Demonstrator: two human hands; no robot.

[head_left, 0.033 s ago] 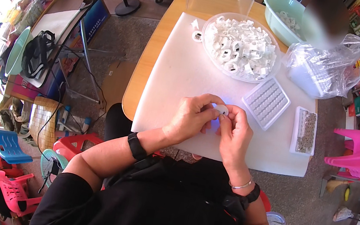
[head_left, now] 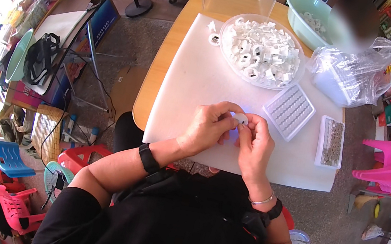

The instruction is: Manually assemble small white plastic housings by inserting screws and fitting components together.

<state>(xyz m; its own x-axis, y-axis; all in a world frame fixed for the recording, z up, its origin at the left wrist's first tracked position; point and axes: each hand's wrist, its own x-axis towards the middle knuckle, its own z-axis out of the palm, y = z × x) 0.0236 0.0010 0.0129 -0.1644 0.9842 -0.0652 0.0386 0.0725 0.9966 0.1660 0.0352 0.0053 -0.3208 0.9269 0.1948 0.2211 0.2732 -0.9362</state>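
- Your left hand (head_left: 209, 127) and right hand (head_left: 256, 144) meet over the near part of the white mat (head_left: 196, 85), fingertips together.
- Both hands pinch one small white part (head_left: 241, 119) between thumbs and fingertips; it sits just above the mat, between the two hands.
- Your left fingers curl in on the part from the left; your right fingers close on it from the right and below.
- Just right of your hands lies a white gridded tray (head_left: 289, 110), flat on the mat.
- Further right, at the mat's edge, a narrow clear box (head_left: 331, 142) holds small dark pieces.
- Beyond your hands, a round clear bowl (head_left: 263, 52) is heaped with white parts like the one you hold; a few loose ones lie on the mat just to its left.
- A crumpled clear bag (head_left: 353, 71) sits to the right of the bowl, and a pale green basin (head_left: 309, 11) stands behind it on the wooden table (head_left: 164, 59).
- You wear a black band on the left wrist and a thin bracelet on the right.
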